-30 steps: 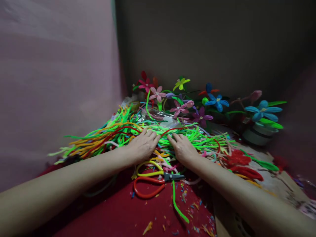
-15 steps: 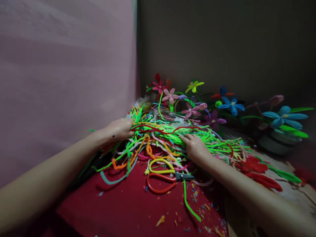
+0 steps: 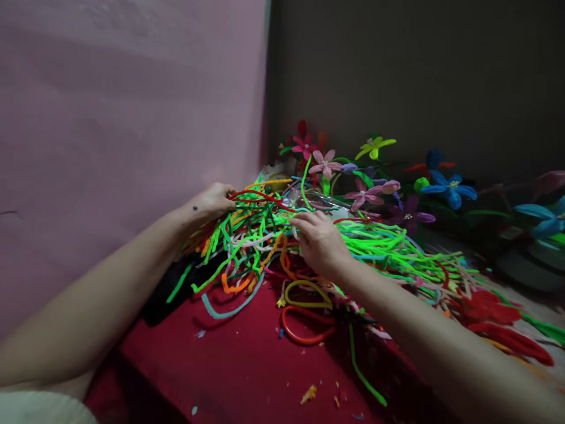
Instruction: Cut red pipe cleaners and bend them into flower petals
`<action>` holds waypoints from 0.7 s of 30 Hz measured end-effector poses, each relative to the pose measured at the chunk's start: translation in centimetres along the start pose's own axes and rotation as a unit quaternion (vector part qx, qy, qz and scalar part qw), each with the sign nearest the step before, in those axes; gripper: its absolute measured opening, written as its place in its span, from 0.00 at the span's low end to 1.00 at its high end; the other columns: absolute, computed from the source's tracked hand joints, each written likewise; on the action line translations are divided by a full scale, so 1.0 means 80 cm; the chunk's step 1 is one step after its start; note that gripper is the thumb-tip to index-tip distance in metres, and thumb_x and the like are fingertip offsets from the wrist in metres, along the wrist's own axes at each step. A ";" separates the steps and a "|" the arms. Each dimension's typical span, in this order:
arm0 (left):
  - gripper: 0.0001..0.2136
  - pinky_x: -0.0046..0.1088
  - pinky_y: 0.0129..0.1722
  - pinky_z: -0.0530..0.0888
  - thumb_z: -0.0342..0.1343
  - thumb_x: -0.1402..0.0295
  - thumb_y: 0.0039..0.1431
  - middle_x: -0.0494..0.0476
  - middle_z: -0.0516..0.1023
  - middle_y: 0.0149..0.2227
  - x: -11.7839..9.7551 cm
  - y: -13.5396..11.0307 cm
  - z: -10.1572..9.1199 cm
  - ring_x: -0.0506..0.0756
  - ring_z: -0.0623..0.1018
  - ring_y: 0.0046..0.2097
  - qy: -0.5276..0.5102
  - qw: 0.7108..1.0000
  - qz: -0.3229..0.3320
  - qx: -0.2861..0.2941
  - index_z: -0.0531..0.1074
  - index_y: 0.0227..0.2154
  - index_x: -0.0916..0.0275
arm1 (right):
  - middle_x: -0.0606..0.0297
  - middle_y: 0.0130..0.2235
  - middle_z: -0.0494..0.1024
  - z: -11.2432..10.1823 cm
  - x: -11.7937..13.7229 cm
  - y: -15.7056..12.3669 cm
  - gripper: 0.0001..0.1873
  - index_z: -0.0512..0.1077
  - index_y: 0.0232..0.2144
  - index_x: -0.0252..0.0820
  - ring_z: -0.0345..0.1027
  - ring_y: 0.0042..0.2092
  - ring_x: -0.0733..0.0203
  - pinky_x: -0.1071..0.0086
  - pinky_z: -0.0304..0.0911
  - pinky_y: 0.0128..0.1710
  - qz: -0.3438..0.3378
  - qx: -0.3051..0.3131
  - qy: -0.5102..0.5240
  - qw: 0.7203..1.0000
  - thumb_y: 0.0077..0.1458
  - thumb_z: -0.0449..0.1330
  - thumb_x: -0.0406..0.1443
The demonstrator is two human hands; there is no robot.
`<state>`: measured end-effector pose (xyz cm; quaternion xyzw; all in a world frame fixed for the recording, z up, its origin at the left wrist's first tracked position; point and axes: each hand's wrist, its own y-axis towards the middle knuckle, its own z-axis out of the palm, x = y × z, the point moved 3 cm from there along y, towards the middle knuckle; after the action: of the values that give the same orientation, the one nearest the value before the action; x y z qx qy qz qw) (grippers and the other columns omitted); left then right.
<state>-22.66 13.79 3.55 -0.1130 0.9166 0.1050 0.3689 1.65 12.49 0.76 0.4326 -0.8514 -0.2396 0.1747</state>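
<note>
A big tangled heap of pipe cleaners (image 3: 362, 244) in green, orange, red and other colours lies on a red cloth (image 3: 247, 371). My left hand (image 3: 215, 201) is at the heap's left side by the wall, fingers curled round a bunch of strands. My right hand (image 3: 318, 240) rests palm down in the middle of the heap, with its fingers bent into the strands. Scissors with orange and yellow loop handles (image 3: 304, 315) lie just in front of my right wrist, partly hidden by it.
Finished pipe-cleaner flowers stand behind the heap: pink ones (image 3: 325, 163), a yellow-green one (image 3: 374, 146), blue ones (image 3: 448, 184). A pink wall (image 3: 123, 118) closes the left side, a dark wall the back. Coloured scraps (image 3: 309, 393) dot the cloth. Red pipe-cleaner shapes (image 3: 494, 321) lie at right.
My left hand slid from the heap's middle to its left edge and gathered strands. My right hand shifted left and further into the heap. The view has turned left.
</note>
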 end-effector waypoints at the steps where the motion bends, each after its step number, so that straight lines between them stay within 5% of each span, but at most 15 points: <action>1: 0.09 0.23 0.22 0.68 0.59 0.71 0.32 0.49 0.73 0.17 0.002 -0.001 -0.001 0.53 0.73 0.23 -0.013 1.000 -0.002 -0.003 0.75 0.24 0.62 | 0.57 0.50 0.73 0.009 0.010 0.005 0.21 0.70 0.49 0.37 0.60 0.49 0.54 0.61 0.56 0.48 -0.029 0.022 0.007 0.999 0.55 0.47 0.27; 5: 0.11 0.25 0.25 0.71 0.62 0.67 0.33 0.49 0.74 0.19 0.009 -0.005 -0.003 0.54 0.75 0.25 -0.088 0.996 0.008 -0.013 0.74 0.25 0.63 | 0.59 0.59 0.63 0.037 0.037 0.014 0.27 0.63 0.56 0.46 0.53 0.57 0.48 0.53 0.51 0.52 -0.072 0.093 -0.009 0.993 0.53 0.51 0.28; 9: 0.11 0.26 0.24 0.71 0.62 0.66 0.35 0.51 0.74 0.19 0.016 -0.007 -0.003 0.54 0.74 0.24 -0.095 0.995 -0.028 -0.010 0.73 0.25 0.63 | 0.58 0.54 0.69 0.053 0.040 0.008 0.19 0.70 0.49 0.46 0.53 0.56 0.48 0.50 0.46 0.54 -0.089 0.143 -0.004 0.986 0.55 0.51 0.31; 14: 0.08 0.26 0.25 0.69 0.59 0.70 0.37 0.50 0.73 0.20 0.019 -0.005 -0.001 0.52 0.73 0.25 -0.083 0.996 -0.037 -0.019 0.72 0.26 0.64 | 0.59 0.47 0.74 0.056 0.034 0.001 0.15 0.75 0.39 0.42 0.56 0.55 0.52 0.53 0.45 0.56 -0.083 0.141 0.016 0.986 0.55 0.51 0.28; 21: 0.09 0.28 0.27 0.71 0.60 0.67 0.39 0.51 0.76 0.23 0.028 -0.004 0.008 0.54 0.75 0.27 -0.113 0.993 -0.038 -0.010 0.73 0.27 0.64 | 0.59 0.47 0.75 0.058 0.033 -0.006 0.15 0.74 0.41 0.40 0.58 0.54 0.52 0.52 0.42 0.58 -0.083 0.138 0.027 0.987 0.55 0.51 0.27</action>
<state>-23.75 13.36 1.51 -0.1386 0.8629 0.1125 0.4727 -1.87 11.25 -3.08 0.5284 -0.8322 -0.1221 0.1158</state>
